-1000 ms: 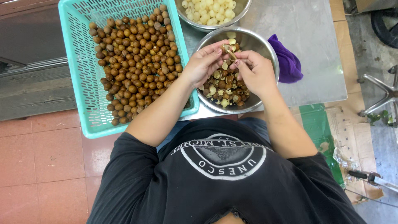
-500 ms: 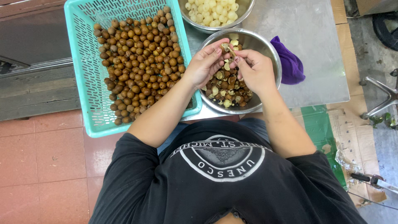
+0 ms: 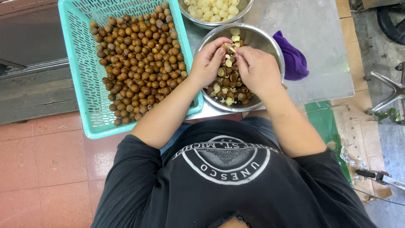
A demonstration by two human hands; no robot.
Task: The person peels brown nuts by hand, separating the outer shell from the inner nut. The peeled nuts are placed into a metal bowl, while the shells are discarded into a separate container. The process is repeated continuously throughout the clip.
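My left hand (image 3: pixel 207 62) and my right hand (image 3: pixel 256 67) meet over a steel bowl (image 3: pixel 270 42) of brown shells and husk pieces. Together the fingertips pinch one small brown fruit (image 3: pixel 230 48) with part of its shell broken open. A turquoise plastic basket (image 3: pixel 80 84) at my left holds several round brown fruits (image 3: pixel 139 63). Beyond the hands a second steel bowl (image 3: pixel 211 24) contains pale peeled fruit flesh (image 3: pixel 213 8).
Both bowls stand on a grey metal table (image 3: pixel 316 25) with a purple cloth (image 3: pixel 293 59) beside the shell bowl. Red floor tiles (image 3: pixel 46 160) lie on my left. Flattened cardboard and green sheeting (image 3: pixel 350 122) cover the floor at right, near a metal stand (image 3: pixel 388 90).
My hands have stayed over the shell bowl, the fingers working at the fruit between them. The view has shifted slightly.
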